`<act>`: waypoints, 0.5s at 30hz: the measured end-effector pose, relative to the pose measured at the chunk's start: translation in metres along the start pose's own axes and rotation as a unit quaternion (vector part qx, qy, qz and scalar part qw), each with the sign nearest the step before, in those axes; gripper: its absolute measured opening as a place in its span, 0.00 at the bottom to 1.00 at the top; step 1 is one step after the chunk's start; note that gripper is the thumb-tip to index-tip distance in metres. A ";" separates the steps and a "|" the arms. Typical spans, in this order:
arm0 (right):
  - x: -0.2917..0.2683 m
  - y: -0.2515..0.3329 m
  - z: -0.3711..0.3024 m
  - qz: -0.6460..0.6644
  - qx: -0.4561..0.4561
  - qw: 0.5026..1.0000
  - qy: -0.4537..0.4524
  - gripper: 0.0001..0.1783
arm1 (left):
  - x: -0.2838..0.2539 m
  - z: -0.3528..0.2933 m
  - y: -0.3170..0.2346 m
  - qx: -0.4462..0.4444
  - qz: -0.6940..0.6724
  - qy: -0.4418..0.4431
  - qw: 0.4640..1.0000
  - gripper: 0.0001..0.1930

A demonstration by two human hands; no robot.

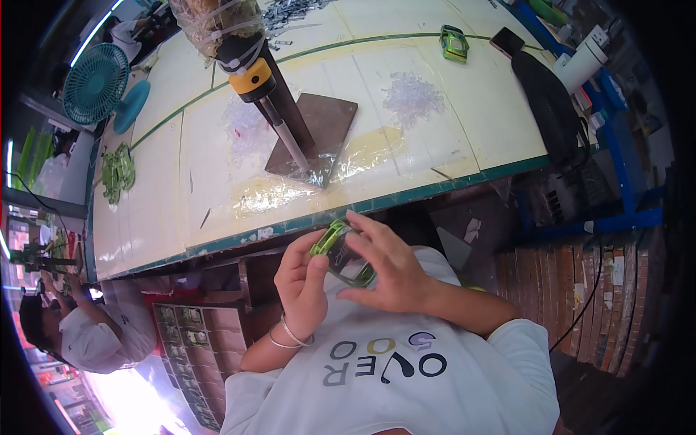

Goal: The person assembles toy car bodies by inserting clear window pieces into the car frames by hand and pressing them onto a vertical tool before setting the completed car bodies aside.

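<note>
Between my two hands, just in front of my shirt and below the table edge, is a green toy car body (331, 236) with a dark, see-through middle. My left hand (303, 284) pinches its left end between thumb and fingers. From the other side my right hand (395, 272) grips it, fingertips on the upper edge and thumb at the lower one. My fingers hide part of the car body. Beyond my hands, on the table (435, 148), a powered tool with a yellow and black collar (254, 78) points its metal rod down at a brown base plate (322, 119).
Clear plastic pieces are heaped at right (413, 98) and left (250, 130) of the stand. Green car shells (118, 172) lie far left; another green toy car (454, 43) and a phone (507, 42) lie far right. A compartment tray (199, 341) and a co-worker (101, 330) are at left.
</note>
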State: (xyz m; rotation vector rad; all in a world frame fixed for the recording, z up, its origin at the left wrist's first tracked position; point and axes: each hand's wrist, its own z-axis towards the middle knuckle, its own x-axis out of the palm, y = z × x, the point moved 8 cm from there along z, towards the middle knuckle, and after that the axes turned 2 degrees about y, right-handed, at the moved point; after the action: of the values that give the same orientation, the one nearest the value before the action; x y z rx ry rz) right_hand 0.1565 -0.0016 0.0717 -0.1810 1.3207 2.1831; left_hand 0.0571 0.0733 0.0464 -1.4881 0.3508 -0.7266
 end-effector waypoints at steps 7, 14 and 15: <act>0.018 0.009 -0.008 -0.041 -0.104 0.994 -0.010 0.32 | 0.000 -0.006 -0.011 0.117 0.089 0.088 0.985 0.32; 0.033 0.011 -0.015 0.196 -0.061 0.976 0.071 0.32 | -0.008 0.015 -0.001 0.121 0.062 0.184 0.973 0.35; 0.037 0.003 -0.016 0.305 0.004 0.949 0.075 0.34 | -0.010 0.017 0.010 0.082 0.005 0.181 0.980 0.35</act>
State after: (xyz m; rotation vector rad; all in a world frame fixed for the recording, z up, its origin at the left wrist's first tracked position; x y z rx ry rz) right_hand 0.1215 -0.0012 0.0512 0.0815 1.6311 2.7139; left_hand 0.0626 0.0917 0.0358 -1.1950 0.5605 -0.9971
